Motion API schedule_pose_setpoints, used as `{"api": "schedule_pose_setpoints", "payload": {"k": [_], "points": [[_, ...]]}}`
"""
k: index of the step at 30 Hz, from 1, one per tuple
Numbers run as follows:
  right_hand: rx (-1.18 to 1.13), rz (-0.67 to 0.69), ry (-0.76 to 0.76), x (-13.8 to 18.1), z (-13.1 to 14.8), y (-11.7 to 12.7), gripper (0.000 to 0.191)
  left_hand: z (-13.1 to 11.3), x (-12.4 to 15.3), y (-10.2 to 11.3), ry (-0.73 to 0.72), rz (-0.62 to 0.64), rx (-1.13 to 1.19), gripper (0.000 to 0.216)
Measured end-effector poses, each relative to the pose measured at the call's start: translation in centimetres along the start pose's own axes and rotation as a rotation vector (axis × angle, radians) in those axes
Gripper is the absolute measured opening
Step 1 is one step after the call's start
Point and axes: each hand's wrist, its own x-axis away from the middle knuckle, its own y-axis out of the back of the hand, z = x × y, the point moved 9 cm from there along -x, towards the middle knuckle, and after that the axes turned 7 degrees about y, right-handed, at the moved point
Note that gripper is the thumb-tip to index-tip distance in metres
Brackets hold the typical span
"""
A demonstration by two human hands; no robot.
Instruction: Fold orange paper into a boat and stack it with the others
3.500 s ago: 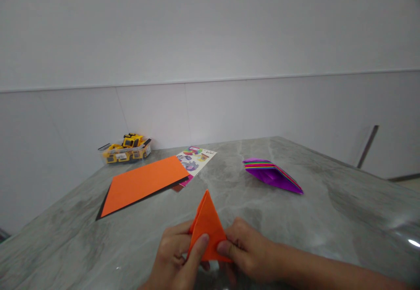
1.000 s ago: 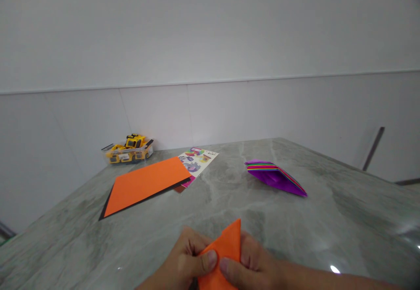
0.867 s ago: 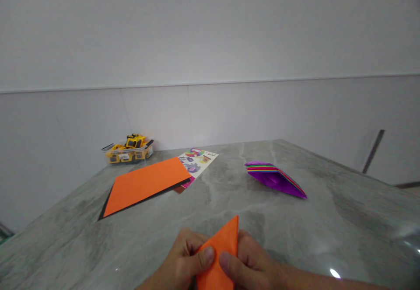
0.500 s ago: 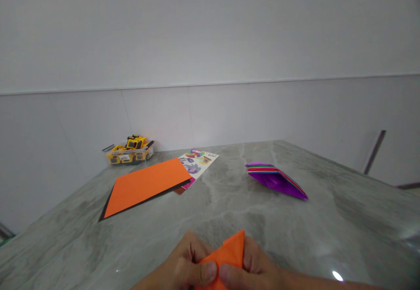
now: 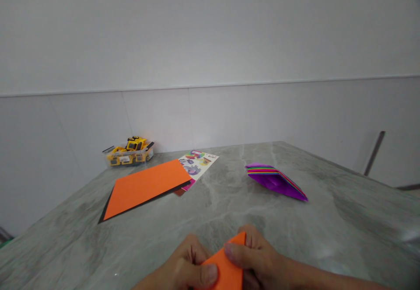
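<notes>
Both hands work at the near edge of the grey table (image 5: 344, 220), well nearer the camera than the flat orange sheet (image 5: 146, 187) and to its right. Between them sits the folded orange paper (image 5: 226, 270), a small pointed piece with its tip aimed away from the person. The left hand (image 5: 183, 270) pinches its left side, thumb lying along the lower edge, and the right hand (image 5: 259, 261) grips its right side with fingers curled over the tip; how the layers lie underneath is hidden. This looks like the pressing of a crease, and it goes best if one hand pins the layers so the edges stay matched while the other thumb runs firmly from the middle out to the point, against the tabletop rather than in the air. Beyond the flat orange sheet stands a yellow toy truck (image 5: 129, 150) in a clear box; a printed leaflet (image 5: 198, 161) touches the sheet's right corner, and a purple folded piece (image 5: 275, 180) lies well to its right.
</notes>
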Motion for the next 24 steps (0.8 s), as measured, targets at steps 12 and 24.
{"api": "schedule_pose_setpoints", "payload": {"k": [12,24], "points": [[0.047,-0.140,-0.046,-0.6,-0.6,2.9,0.062,-1.2,0.0,0.2,-0.042,-0.104,-0.148,0.062],[0.380,0.088,-0.058,-0.3,-0.6,0.1,0.065,-1.9,0.5,3.1,-0.235,-0.557,-0.183,0.050]]}}
